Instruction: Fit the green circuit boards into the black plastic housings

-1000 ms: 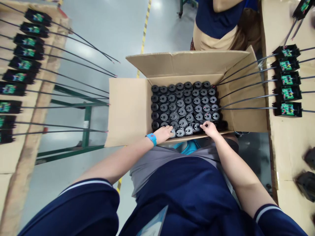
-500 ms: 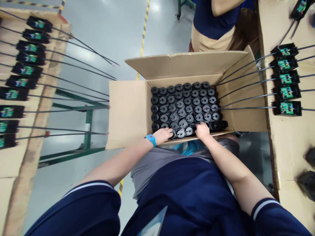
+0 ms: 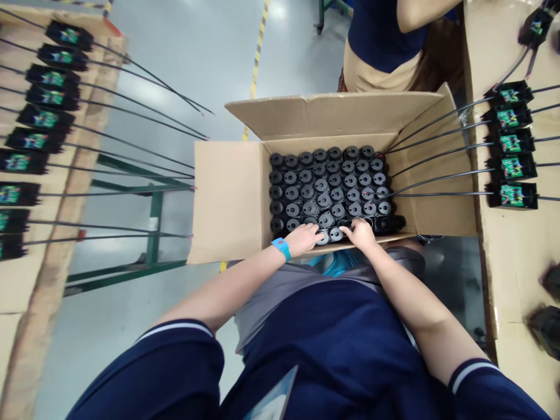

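An open cardboard box in front of me holds several rows of black round parts with pale centres. Both my hands reach into its near row. My left hand, with a blue wristband, lies with its fingers curled over the parts at the near edge. My right hand rests close beside it, fingers bent down onto the parts. Two parts show in the gap between the hands. What the fingers grip is hidden.
Black modules with green boards and long black cables lie in rows on the left table and the right table; the right cables reach over the box. Another person stands beyond the box. A green frame stands at left.
My left hand has slid right along the near row and my right hand has slid left, so the two hands now sit close together.
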`<move>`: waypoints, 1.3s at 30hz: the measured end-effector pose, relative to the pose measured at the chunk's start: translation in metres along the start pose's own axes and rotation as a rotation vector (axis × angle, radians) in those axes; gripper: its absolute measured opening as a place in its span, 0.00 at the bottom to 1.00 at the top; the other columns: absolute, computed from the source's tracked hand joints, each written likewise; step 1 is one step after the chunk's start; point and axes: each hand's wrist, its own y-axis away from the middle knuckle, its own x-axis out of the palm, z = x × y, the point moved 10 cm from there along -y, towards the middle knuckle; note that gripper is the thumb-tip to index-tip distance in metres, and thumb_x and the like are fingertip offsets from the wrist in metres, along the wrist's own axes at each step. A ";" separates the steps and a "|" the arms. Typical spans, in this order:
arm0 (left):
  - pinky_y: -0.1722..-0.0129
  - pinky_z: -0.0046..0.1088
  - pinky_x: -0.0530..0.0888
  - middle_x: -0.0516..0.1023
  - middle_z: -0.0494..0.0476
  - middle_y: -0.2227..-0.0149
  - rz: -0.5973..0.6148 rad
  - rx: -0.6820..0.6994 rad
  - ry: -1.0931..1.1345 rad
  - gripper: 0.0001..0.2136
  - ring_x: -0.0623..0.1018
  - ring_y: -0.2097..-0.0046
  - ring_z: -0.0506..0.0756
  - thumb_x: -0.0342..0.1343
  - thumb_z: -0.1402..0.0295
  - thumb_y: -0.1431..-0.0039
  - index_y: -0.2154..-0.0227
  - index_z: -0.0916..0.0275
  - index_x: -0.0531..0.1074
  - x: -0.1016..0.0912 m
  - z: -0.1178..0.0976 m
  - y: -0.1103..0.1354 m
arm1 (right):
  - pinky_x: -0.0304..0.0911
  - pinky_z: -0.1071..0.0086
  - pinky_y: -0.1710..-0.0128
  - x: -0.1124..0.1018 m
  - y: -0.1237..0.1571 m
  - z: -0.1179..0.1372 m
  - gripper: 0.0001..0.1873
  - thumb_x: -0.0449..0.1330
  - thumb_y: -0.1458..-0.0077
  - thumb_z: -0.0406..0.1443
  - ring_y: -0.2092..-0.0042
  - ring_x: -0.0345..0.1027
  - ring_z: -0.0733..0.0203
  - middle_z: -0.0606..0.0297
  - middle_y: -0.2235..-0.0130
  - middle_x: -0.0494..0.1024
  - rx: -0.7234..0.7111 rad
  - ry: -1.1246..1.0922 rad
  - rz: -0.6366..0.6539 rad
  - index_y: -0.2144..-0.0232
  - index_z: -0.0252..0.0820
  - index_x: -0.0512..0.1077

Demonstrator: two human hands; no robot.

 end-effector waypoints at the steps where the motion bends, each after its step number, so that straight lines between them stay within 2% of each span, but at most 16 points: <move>1: 0.57 0.37 0.68 0.72 0.62 0.57 0.015 0.018 -0.006 0.08 0.71 0.54 0.60 0.51 0.70 0.33 0.57 0.58 0.75 0.002 -0.002 -0.004 | 0.63 0.68 0.55 0.000 0.001 0.000 0.18 0.59 0.35 0.48 0.58 0.73 0.54 0.54 0.62 0.79 0.003 -0.015 0.000 0.66 0.39 0.74; 5: 0.57 0.37 0.68 0.72 0.62 0.58 0.069 0.068 -0.023 0.08 0.70 0.55 0.60 0.51 0.69 0.33 0.62 0.58 0.76 0.008 -0.007 -0.015 | 0.63 0.69 0.58 0.001 0.001 0.004 0.15 0.60 0.35 0.45 0.60 0.74 0.55 0.55 0.64 0.81 0.005 -0.058 0.025 0.65 0.39 0.75; 7: 0.57 0.38 0.68 0.72 0.63 0.58 0.079 0.069 -0.032 0.09 0.70 0.55 0.60 0.51 0.70 0.33 0.63 0.59 0.77 0.011 -0.008 -0.018 | 0.63 0.70 0.58 0.002 0.001 0.009 0.13 0.62 0.36 0.43 0.59 0.75 0.56 0.56 0.62 0.81 -0.008 -0.073 0.051 0.59 0.38 0.75; 10: 0.57 0.38 0.68 0.71 0.64 0.56 0.082 0.057 -0.038 0.09 0.70 0.53 0.61 0.50 0.71 0.33 0.62 0.60 0.77 0.016 -0.007 -0.020 | 0.64 0.71 0.56 0.008 0.003 0.021 0.15 0.62 0.37 0.38 0.58 0.75 0.59 0.58 0.58 0.81 -0.053 -0.084 0.117 0.50 0.40 0.74; 15: 0.56 0.39 0.68 0.71 0.64 0.54 0.085 0.050 -0.019 0.09 0.71 0.52 0.62 0.51 0.69 0.33 0.60 0.59 0.77 0.025 -0.005 -0.020 | 0.65 0.69 0.52 0.021 0.010 0.040 0.13 0.61 0.41 0.31 0.54 0.75 0.57 0.56 0.53 0.79 -0.091 -0.017 0.241 0.54 0.44 0.78; 20: 0.56 0.40 0.69 0.73 0.64 0.55 0.088 0.057 0.016 0.09 0.71 0.53 0.62 0.52 0.70 0.34 0.60 0.58 0.77 0.032 -0.002 -0.021 | 0.66 0.64 0.52 0.025 0.008 0.055 0.14 0.67 0.46 0.35 0.50 0.73 0.49 0.49 0.51 0.76 -0.062 0.086 0.305 0.55 0.41 0.80; 24: 0.55 0.40 0.70 0.74 0.65 0.56 0.077 0.049 0.024 0.09 0.72 0.53 0.62 0.52 0.73 0.35 0.61 0.59 0.78 0.032 0.001 -0.022 | 0.65 0.61 0.48 0.027 0.003 0.065 0.11 0.65 0.43 0.34 0.47 0.71 0.47 0.43 0.50 0.75 -0.051 0.147 0.343 0.57 0.35 0.81; 27: 0.54 0.40 0.70 0.74 0.64 0.57 0.076 0.051 0.027 0.08 0.73 0.53 0.62 0.53 0.73 0.37 0.61 0.60 0.77 0.030 0.001 -0.021 | 0.65 0.56 0.45 0.028 0.000 0.069 0.13 0.63 0.37 0.38 0.46 0.70 0.50 0.50 0.48 0.76 -0.048 0.179 0.371 0.54 0.35 0.78; 29: 0.53 0.39 0.71 0.74 0.64 0.57 0.076 0.047 0.029 0.06 0.73 0.53 0.62 0.56 0.72 0.38 0.61 0.61 0.77 0.028 0.002 -0.019 | 0.65 0.54 0.45 0.028 -0.001 0.070 0.15 0.64 0.38 0.39 0.46 0.70 0.51 0.52 0.48 0.75 -0.054 0.190 0.378 0.53 0.35 0.77; 33: 0.52 0.40 0.73 0.73 0.65 0.54 0.057 0.026 0.042 0.09 0.74 0.51 0.63 0.62 0.65 0.40 0.59 0.62 0.76 0.025 0.006 -0.013 | 0.65 0.60 0.47 0.025 -0.002 0.073 0.15 0.67 0.45 0.34 0.46 0.69 0.46 0.45 0.48 0.74 -0.079 0.179 0.357 0.55 0.34 0.80; 39: 0.50 0.39 0.73 0.73 0.64 0.54 -0.001 0.003 0.087 0.10 0.74 0.51 0.61 0.63 0.61 0.39 0.60 0.63 0.75 0.019 0.012 0.002 | 0.64 0.63 0.47 0.025 0.000 0.067 0.14 0.65 0.45 0.34 0.46 0.68 0.48 0.47 0.48 0.73 -0.063 0.111 0.323 0.56 0.36 0.80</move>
